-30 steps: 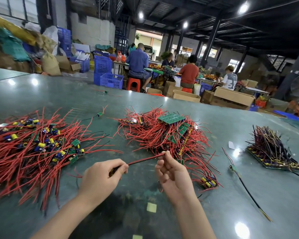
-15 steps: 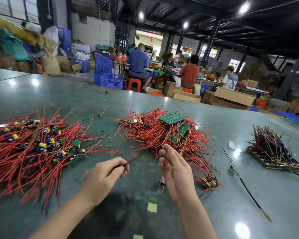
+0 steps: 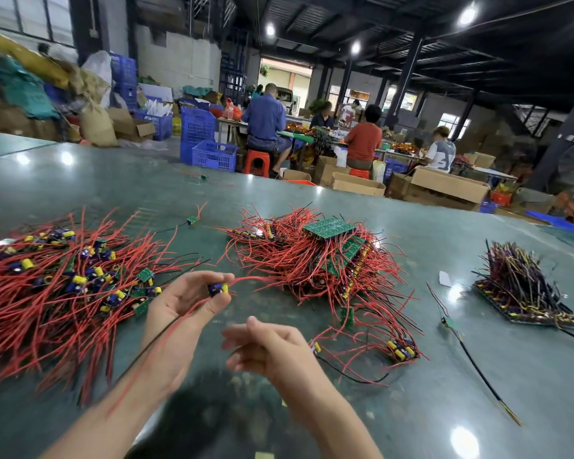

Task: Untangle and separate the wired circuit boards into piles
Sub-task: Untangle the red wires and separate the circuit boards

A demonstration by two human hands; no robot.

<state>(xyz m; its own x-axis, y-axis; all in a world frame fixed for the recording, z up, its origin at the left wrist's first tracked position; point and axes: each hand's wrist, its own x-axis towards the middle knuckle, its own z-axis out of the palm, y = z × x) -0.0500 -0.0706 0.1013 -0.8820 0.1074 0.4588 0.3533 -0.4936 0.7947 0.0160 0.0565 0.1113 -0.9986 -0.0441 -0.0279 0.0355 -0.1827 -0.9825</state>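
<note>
My left hand (image 3: pixel 179 309) pinches a small circuit board (image 3: pixel 218 289) with blue and yellow parts; its red and black wires trail down across my palm and forearm. My right hand (image 3: pixel 265 349) hovers just below and right of it, blurred, fingers loosely curled and holding nothing. A tangled heap of red-wired boards (image 3: pixel 325 260) lies beyond my hands, with a green board panel (image 3: pixel 328 226) on top. A spread pile of separated red-wired boards (image 3: pixel 57 286) lies to the left.
A stack of dark-wired boards (image 3: pixel 521 293) sits at the right of the green table (image 3: pixel 478 376). One board with a long black wire (image 3: pixel 471 356) lies alone beside it. Stray boards (image 3: pixel 191 220) lie further back. People work at tables behind, among crates and boxes.
My left hand rose and now pinches the small board instead of a wire end. My right hand let go, dropped lower and curled.
</note>
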